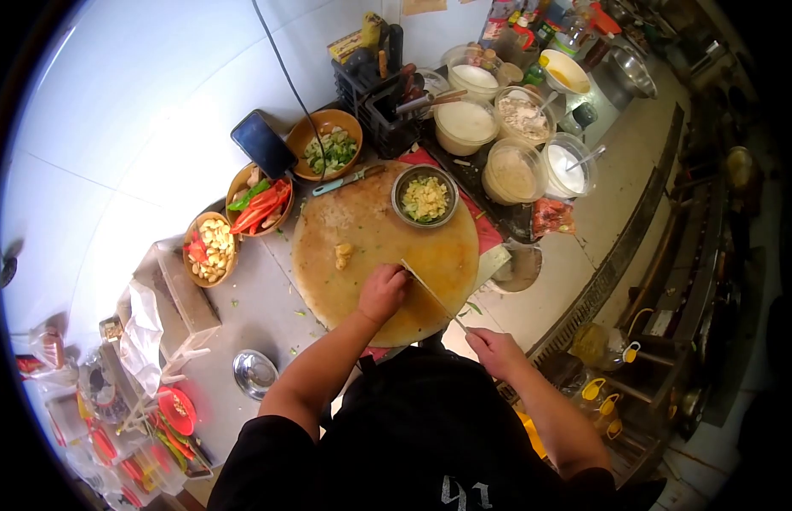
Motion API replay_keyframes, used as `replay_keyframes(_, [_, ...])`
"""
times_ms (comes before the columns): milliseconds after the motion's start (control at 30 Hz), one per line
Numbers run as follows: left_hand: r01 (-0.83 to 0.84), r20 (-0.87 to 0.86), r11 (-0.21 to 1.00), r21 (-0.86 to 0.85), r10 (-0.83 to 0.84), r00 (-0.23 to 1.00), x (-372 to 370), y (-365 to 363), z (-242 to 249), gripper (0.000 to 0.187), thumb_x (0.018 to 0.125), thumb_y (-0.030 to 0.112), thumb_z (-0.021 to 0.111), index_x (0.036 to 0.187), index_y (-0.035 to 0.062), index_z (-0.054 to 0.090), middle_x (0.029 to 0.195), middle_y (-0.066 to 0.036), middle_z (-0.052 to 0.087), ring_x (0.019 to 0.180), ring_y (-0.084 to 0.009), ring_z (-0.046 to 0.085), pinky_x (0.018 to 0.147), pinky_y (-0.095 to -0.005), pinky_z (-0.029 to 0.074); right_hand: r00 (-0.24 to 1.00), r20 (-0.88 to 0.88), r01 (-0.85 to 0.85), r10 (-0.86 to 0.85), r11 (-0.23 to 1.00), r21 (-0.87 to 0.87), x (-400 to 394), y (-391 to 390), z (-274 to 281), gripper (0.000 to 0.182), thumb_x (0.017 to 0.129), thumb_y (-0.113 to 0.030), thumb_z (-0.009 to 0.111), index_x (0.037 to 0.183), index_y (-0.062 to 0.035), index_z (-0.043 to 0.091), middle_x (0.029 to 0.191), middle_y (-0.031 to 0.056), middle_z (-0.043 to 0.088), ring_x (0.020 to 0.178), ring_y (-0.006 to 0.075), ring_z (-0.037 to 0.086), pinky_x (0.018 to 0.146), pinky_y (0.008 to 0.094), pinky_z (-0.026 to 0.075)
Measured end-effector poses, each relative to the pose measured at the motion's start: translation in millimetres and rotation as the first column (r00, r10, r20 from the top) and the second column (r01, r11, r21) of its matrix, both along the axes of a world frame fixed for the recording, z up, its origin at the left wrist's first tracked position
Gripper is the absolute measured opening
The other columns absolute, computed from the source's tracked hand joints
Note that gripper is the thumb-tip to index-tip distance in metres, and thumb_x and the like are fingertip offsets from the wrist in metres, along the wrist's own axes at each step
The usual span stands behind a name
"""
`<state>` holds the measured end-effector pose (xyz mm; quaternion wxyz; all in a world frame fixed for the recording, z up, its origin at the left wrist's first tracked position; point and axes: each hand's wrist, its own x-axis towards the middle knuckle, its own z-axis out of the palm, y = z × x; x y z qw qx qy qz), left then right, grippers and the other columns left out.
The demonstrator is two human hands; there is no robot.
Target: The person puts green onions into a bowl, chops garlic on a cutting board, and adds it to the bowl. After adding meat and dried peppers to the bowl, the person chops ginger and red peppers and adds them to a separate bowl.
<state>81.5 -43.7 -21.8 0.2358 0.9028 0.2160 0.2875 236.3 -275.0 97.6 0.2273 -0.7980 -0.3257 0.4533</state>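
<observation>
My right hand (494,351) is closed round the handle of a knife (434,295), whose blade is seen nearly edge-on over the round chopping board (374,315). My left hand (385,292) rests on the board close beside the blade's far end. Its fingers are curled, and whatever lies under them is hidden. A knobbly piece of what looks like ginger (343,255) lies to the left. Towards the back of the board stands a metal bowl (399,213) of chopped pale yellow and green bits. A blue-handled tool (349,180) lies along the board's back left edge.
Left of the board are bowls with peeled garlic (213,255), red peppers (261,206) and cut greens (332,152), plus a propped phone (264,145). Several tubs of powders (466,123) and a utensil rack (379,102) stand behind. A metal lid (254,374) lies front left.
</observation>
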Motion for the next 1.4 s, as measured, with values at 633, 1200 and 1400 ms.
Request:
replay_keyframes(633, [0.116,-0.030,0.991,0.069,-0.114,0.993,-9,2,-10,0.024,0.076,0.008,0.066,0.100,0.0071,0.066,0.099,-0.007,0.064,0.092,-0.0260,0.061,0.081,-0.0356,0.051,0.993,-0.092,0.069,-0.076,0.994,-0.086,-2,3,3,0.041,0.097,-0.038,0.054,0.117,-0.0045,0.067,0.107,0.0215,0.068,0.102,0.0350,0.066,0.089,0.0371,0.050])
replay_keyframes(1200, [0.079,-0.084,0.997,-0.005,-0.080,0.993,-12,3,-33,0.028,0.074,0.008,0.067,0.102,0.0060,0.068,0.110,-0.010,0.063,0.104,-0.0300,0.061,0.089,-0.0376,0.051,0.999,0.032,-0.033,0.031,0.998,0.048,-15,13,22,0.042,0.098,-0.038,0.053,0.120,-0.0041,0.064,0.105,0.0243,0.068,0.101,0.0398,0.065,0.089,0.0409,0.051])
replay_keyframes(1400, [0.079,-0.032,0.994,0.076,-0.077,0.997,-8,7,-35,0.025,0.076,0.008,0.066,0.100,0.0060,0.070,0.110,-0.011,0.063,0.108,-0.0301,0.060,0.092,-0.0375,0.051,0.988,0.084,-0.128,0.130,0.991,-0.027,-18,22,26,0.044,0.099,-0.037,0.048,0.123,-0.0023,0.060,0.108,0.0257,0.066,0.102,0.0433,0.063,0.090,0.0448,0.050])
